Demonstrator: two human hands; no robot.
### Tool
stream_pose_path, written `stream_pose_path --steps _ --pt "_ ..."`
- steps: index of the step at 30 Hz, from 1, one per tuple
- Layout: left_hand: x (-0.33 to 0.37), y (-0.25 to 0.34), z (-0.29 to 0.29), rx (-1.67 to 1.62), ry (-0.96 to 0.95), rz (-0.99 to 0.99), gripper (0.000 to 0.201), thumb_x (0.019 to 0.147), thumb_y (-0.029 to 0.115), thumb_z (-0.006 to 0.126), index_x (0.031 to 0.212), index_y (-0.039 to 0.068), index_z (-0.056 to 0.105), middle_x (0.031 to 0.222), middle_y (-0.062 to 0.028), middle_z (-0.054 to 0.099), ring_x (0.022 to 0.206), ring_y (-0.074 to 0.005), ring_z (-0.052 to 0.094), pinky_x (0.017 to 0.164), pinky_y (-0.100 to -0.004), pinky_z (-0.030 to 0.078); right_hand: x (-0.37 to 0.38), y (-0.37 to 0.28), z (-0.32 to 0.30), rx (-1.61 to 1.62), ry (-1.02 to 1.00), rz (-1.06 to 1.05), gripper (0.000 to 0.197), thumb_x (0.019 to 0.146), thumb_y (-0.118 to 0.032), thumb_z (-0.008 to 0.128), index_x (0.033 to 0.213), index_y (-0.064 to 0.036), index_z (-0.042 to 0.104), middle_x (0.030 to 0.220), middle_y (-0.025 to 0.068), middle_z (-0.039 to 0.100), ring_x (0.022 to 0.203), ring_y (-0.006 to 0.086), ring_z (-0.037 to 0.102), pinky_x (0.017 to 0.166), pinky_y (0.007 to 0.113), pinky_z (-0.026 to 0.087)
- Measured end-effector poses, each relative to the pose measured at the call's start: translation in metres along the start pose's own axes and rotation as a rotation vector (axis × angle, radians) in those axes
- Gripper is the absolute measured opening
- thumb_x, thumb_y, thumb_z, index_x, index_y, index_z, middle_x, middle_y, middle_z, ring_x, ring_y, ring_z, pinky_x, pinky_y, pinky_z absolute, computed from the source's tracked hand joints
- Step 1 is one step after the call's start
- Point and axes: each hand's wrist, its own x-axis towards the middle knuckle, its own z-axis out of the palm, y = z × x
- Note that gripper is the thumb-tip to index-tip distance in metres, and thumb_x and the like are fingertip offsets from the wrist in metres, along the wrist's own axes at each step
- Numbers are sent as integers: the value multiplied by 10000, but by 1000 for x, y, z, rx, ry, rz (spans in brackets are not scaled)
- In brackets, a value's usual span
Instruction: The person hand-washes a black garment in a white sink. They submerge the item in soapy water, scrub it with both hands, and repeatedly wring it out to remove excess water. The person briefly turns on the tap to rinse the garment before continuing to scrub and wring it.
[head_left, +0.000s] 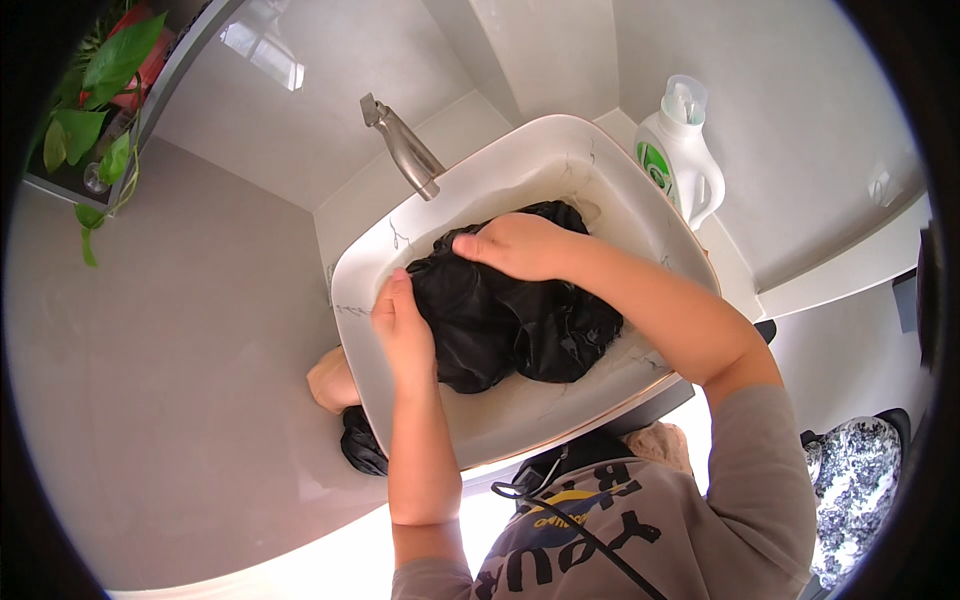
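A bunched, wet-looking black garment (475,325) lies in a white basin (365,300) with thin grey veins; its exact kind cannot be made out. My left hand (403,325) is closed on the garment's left edge, thumb on top. Across the upper part of the cloth, my right hand (515,247) grips a fold, its thumb pointing left. The cloth hides most of the fingertips. Shallow, cloudy water (590,205) shows around the cloth toward the far right side of the basin.
A brushed metal tap (402,150) rises behind the basin. At the far right stands a white detergent bottle (680,155) with a clear cap. A tan object (332,382) and black cloth (362,442) sit against the basin's left side. A leafy plant (95,110) hangs upper left.
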Motion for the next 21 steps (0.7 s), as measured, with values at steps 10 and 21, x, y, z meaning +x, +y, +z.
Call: stream_pose_path --steps 10,21 --pt "-10 -3 19 367 -100 315 289 985 257 432 874 2 511 735 -49 479 715 -170 451 804 -298 407 -2 -3 -7 314 -90 33 781 918 -648 292 914 60 622 903 214 620 907 296 587 834 369 437" --pt "-5 -18 22 -339 -3 -241 415 989 355 423 1149 -4 554 1120 -81 580 1039 -163 525 937 -274 386 -4 -16 18 81 285 -202 464 906 -408 524 701 3 589 725 147 547 689 304 573 631 387 466"
